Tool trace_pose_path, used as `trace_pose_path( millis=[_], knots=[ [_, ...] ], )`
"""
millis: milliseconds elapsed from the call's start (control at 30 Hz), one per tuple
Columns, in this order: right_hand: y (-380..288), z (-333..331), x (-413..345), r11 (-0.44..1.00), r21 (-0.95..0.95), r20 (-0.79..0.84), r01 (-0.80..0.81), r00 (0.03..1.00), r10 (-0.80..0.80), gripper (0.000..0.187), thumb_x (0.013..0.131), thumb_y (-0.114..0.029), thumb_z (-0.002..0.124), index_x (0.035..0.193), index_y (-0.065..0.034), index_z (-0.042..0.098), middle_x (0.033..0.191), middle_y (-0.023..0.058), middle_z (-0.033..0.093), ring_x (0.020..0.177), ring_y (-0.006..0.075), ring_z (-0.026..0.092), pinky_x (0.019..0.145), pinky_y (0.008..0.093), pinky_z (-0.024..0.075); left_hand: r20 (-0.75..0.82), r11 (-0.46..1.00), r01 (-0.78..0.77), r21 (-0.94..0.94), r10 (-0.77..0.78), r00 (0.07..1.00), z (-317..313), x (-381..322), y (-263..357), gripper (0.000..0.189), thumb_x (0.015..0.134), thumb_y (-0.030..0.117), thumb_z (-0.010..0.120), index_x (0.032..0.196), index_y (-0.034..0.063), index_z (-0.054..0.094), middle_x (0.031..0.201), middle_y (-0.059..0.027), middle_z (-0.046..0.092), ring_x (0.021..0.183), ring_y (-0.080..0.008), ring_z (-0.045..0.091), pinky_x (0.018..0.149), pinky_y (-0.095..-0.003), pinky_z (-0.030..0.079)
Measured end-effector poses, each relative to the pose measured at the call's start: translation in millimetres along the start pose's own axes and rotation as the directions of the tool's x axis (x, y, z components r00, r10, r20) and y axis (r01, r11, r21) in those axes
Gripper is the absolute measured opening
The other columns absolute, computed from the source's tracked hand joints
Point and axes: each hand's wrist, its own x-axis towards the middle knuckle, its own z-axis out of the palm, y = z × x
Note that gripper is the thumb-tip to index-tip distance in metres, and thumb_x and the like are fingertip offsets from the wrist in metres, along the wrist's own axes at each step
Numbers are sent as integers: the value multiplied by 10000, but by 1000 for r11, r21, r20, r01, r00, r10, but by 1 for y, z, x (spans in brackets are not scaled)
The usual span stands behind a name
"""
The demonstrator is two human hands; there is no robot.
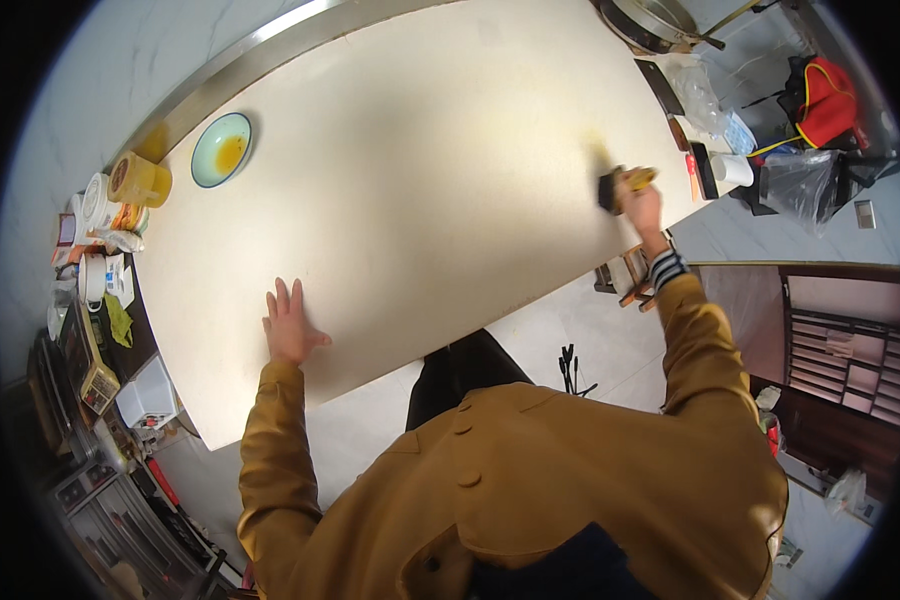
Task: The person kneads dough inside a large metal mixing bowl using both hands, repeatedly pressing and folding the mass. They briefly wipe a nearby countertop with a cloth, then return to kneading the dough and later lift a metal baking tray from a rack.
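Observation:
A brush [610, 190] with dark bristles and a yellowish handle is gripped in my right hand [641, 202], over the right part of a large pale tabletop [420, 187]. The brush is slightly blurred, and a faint yellow smear lies on the surface just above it. My left hand [291, 326] rests flat near the table's lower left part, fingers spread, holding nothing. At the upper left of the table stands a pale green bowl [213, 161] with a blue rim and some amber liquid inside.
Yellow-lidded tubs [139, 180] and other containers crowd the left edge. Along the right edge lie a cleaver [660, 88], a red-handled knife [692, 176], a black bar-shaped object [703, 171] and a white cup [733, 170]. Pans [656, 22] stand at the top right. A metal strip [225, 67] borders the far side.

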Motion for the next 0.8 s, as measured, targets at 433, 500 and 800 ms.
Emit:
trace_pose_path(
  millis=[433, 500, 800],
  knots=[
    [-293, 257, -38, 821, 432, 358, 374, 764, -536, 263, 874, -294, 551, 872, -39, 613, 698, 199, 621, 633, 397, 599, 574, 477, 474, 41, 999, 44, -25, -43, 998, -8, 3, 8, 1222, 492, 214, 914, 1497, 168, 220, 1585, -117, 58, 1445, -384, 80, 1096, -602, 249],
    [-320, 263, -72, 754, 577, 452, 314, 646, -615, 252, 859, -318, 554, 899, -80, 628, 732, 192, 634, 709, 393, 611, 652, 462, 489, 53, 999, 42, -12, -42, 998, -8, 3, 8, 1221, 496, 217, 916, 1496, 168, 218, 1585, -119, 57, 1445, -382, 80, 1096, -598, 251],
    [-139, 226, 190, 927, 334, 192, -172, 975, 111, 393, 871, -414, 619, 792, -29, 628, 694, 50, 640, 591, 183, 599, 519, 356, 473, 8, 1000, -5, -28, 5, 1000, -6, -1, 3, 1234, 496, 200, 920, 1502, 184, 206, 1586, -114, 56, 1445, -378, 96, 1089, -583, 266]
  ],
)
